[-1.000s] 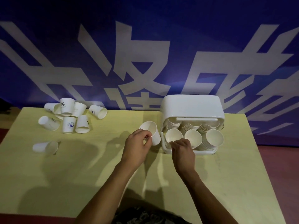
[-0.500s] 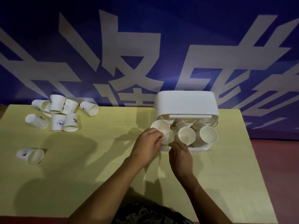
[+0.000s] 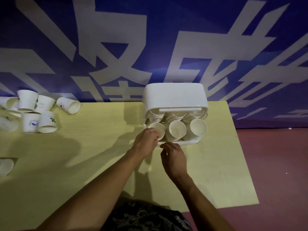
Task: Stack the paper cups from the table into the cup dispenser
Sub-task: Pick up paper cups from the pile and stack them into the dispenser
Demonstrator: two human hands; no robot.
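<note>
A white cup dispenser [image 3: 175,97] stands at the back of the yellow table [image 3: 83,155], holding three stacks of paper cups with their mouths facing me. My left hand [image 3: 146,139] grips a white paper cup [image 3: 157,130] sitting in the mouth of the left stack. My right hand [image 3: 173,157] hovers just below the dispenser's front edge, fingers loosely curled, holding nothing. Several loose paper cups [image 3: 33,114] lie and stand in a cluster at the table's far left.
One more cup [image 3: 5,165] lies on its side at the left edge. A blue banner with large white characters [image 3: 150,47] hangs behind the table. Reddish floor [image 3: 275,172] runs along the table's right side.
My left hand carried the cup rightward from beside the dispenser into the left stack. My right hand drew back from the left stack toward me. The view shifted so the loose cups sit further left.
</note>
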